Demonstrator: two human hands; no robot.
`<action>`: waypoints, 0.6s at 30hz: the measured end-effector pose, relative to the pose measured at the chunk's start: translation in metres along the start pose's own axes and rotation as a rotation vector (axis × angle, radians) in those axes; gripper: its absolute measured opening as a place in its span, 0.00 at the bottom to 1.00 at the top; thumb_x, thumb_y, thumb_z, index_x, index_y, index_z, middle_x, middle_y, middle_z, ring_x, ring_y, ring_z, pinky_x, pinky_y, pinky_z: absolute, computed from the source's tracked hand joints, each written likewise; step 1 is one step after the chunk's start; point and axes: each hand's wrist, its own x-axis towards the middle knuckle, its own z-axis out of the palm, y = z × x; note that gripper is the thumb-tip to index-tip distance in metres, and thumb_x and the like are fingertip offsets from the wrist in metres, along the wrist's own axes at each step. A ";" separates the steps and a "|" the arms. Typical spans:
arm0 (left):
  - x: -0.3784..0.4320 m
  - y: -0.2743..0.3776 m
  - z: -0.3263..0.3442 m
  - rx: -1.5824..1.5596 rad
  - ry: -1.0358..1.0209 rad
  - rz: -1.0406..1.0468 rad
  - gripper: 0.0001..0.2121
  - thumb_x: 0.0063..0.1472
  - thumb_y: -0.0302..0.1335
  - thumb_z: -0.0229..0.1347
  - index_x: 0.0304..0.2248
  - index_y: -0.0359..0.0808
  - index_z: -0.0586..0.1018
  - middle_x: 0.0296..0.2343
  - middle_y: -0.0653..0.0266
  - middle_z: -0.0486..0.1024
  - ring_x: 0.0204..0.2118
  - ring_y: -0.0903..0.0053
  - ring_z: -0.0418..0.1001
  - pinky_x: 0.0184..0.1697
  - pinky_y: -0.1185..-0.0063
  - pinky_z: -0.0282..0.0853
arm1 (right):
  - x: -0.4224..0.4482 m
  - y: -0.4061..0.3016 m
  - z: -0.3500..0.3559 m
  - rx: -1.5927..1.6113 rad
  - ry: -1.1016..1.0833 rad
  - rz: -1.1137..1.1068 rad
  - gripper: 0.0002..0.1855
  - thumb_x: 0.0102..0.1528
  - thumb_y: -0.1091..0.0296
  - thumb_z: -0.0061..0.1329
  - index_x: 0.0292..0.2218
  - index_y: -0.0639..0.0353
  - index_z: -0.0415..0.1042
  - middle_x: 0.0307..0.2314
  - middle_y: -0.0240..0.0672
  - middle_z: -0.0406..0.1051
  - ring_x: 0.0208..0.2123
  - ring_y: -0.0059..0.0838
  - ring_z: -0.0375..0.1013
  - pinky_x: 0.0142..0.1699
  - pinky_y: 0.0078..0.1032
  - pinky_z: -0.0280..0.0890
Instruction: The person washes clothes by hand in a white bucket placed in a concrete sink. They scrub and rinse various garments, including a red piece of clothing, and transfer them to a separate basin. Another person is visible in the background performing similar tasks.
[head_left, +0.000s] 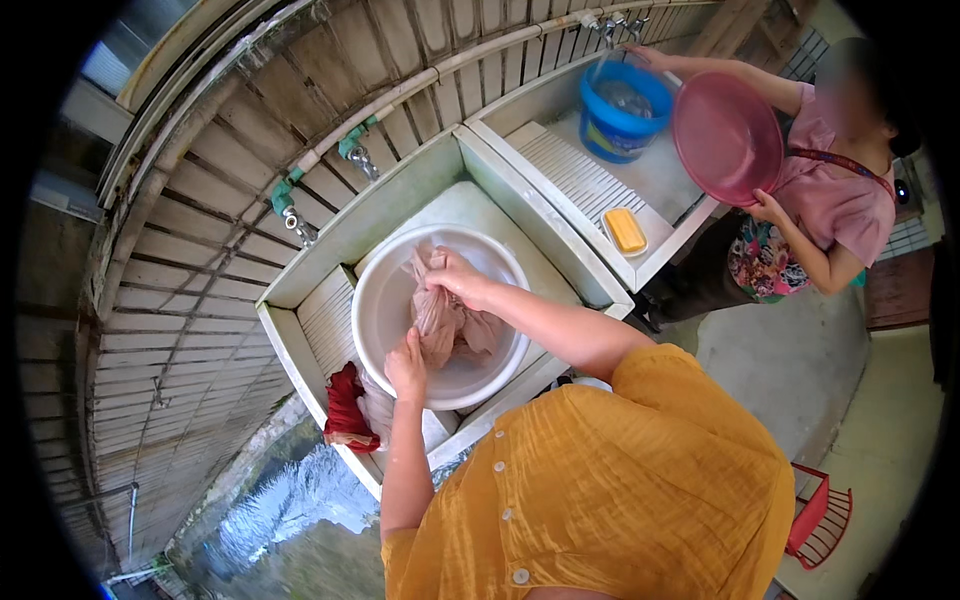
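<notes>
A wet pinkish-beige cloth (442, 322) is stretched between my two hands over a white plastic basin (365, 352). My right hand (456, 279) grips its bunched upper end, while my left hand (407, 367) holds its lower left edge near the basin's rim. Part of the cloth hangs down into the water in the basin. The basin stands in a stone laundry sink (517, 244), partly over its ribbed washboard (328, 322). A dark red cloth (349, 409) and a pale cloth (377, 409) lie over the sink's left side, close to my left forearm.
In the adjoining sink (551, 202), a yellow soap bar (625, 229) lies in a dish and water runs into a blue bucket (622, 112). A person beside it holds a pink basin (727, 139). Taps (364, 163) line the tiled wall. A red chair (817, 517) stands lower right.
</notes>
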 end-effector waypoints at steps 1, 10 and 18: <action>0.001 0.003 -0.002 0.110 -0.036 -0.024 0.20 0.65 0.39 0.45 0.29 0.26 0.76 0.28 0.46 0.74 0.31 0.60 0.73 0.36 0.67 0.65 | -0.001 -0.007 0.006 0.130 0.012 0.034 0.14 0.48 0.70 0.50 0.37 0.62 0.65 0.29 0.37 0.72 0.30 0.23 0.71 0.33 0.23 0.66; -0.022 0.044 -0.008 -0.297 -0.242 0.388 0.16 0.58 0.31 0.55 0.35 0.28 0.64 0.27 0.52 0.72 0.30 0.66 0.71 0.37 0.72 0.65 | 0.007 -0.036 -0.013 0.565 0.381 0.045 0.08 0.53 0.60 0.50 0.31 0.52 0.69 0.25 0.34 0.73 0.19 0.22 0.67 0.22 0.20 0.62; -0.029 -0.009 -0.005 0.135 -0.325 0.375 0.11 0.56 0.20 0.46 0.40 0.30 0.69 0.28 0.41 0.73 0.34 0.46 0.71 0.36 0.60 0.66 | 0.002 -0.038 -0.046 0.286 0.436 0.054 0.15 0.53 0.61 0.51 0.37 0.57 0.61 0.26 0.36 0.69 0.23 0.23 0.65 0.27 0.26 0.63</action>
